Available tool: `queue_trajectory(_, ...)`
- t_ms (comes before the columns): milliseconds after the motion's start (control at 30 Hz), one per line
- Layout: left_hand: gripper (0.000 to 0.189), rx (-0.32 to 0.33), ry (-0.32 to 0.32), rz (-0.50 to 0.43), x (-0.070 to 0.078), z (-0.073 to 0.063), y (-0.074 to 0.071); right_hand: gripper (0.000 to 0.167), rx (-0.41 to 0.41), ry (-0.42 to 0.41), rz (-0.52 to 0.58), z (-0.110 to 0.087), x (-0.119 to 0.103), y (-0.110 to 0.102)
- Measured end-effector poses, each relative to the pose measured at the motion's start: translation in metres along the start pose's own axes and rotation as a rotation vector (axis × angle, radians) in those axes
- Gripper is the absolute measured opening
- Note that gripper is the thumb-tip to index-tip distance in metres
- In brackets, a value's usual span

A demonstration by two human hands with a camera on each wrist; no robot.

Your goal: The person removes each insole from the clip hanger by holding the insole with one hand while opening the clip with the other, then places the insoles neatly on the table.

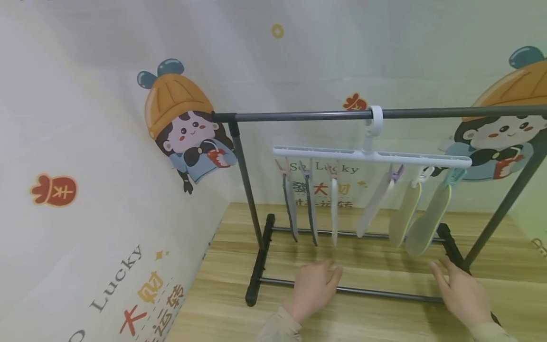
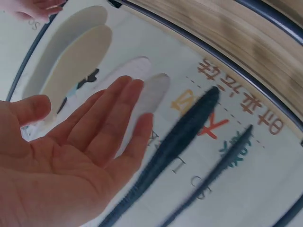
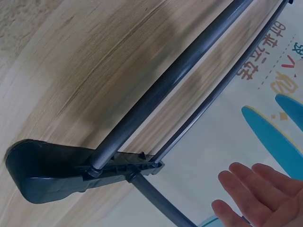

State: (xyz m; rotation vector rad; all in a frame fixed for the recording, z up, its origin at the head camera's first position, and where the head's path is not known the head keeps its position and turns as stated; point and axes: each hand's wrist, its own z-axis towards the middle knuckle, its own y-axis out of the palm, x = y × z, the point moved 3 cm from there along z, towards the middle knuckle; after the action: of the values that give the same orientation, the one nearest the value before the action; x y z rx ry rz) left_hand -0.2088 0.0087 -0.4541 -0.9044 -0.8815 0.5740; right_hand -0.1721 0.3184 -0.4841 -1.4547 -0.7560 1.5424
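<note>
A white clip hanger point(image 1: 316, 153) hangs by its hook from the top rail of a dark rack point(image 1: 299, 116). Several shoe insoles dangle from its coloured clips. Dark-edged insoles point(image 1: 311, 209) and a white insole point(image 1: 334, 209) are on the left; a pale insole point(image 1: 376, 204), a beige insole point(image 1: 405, 216) and a larger insole point(image 1: 429, 223) are on the right. My left hand point(image 1: 315, 285) is below the left insoles, fingers loose, holding nothing. My right hand point(image 1: 466, 292), also holding nothing, is near the rack's right foot, fingers extended. Teal undersides of insoles point(image 3: 267, 139) show in the right wrist view.
The rack stands on a wood-grain tabletop point(image 1: 222, 294). Its left foot point(image 1: 253, 289) and front lower bar point(image 1: 384, 293) lie close to my hands. A printed cloth point(image 1: 85, 118) with cartoon figures and lettering covers the wall behind and to the left.
</note>
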Motion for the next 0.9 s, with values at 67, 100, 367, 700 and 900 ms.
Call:
queue_trajectory(67,0.043,-0.011,0.015,-0.017,0.006,0.004,0.002,0.064,0.020,-0.005,0.001,0.000,-0.001,0.001)
queue_trajectory(100,0.042,-0.009,0.024,-0.016,0.009,0.007,0.002,0.064,0.034,-0.007,0.003,0.000,-0.002,0.001)
queue_trajectory(367,0.034,0.036,0.067,0.049,0.038,0.027,0.009,0.063,0.166,0.001,0.001,0.004,-0.003,0.005)
queue_trajectory(700,0.035,0.023,0.089,0.056,0.068,0.044,0.009,0.059,0.272,-0.044,0.003,0.012,-0.012,0.006)
queue_trajectory(900,0.032,0.030,0.100,0.052,0.085,0.053,0.009,0.057,0.334,-0.071,-0.014,0.014,-0.015,0.004)
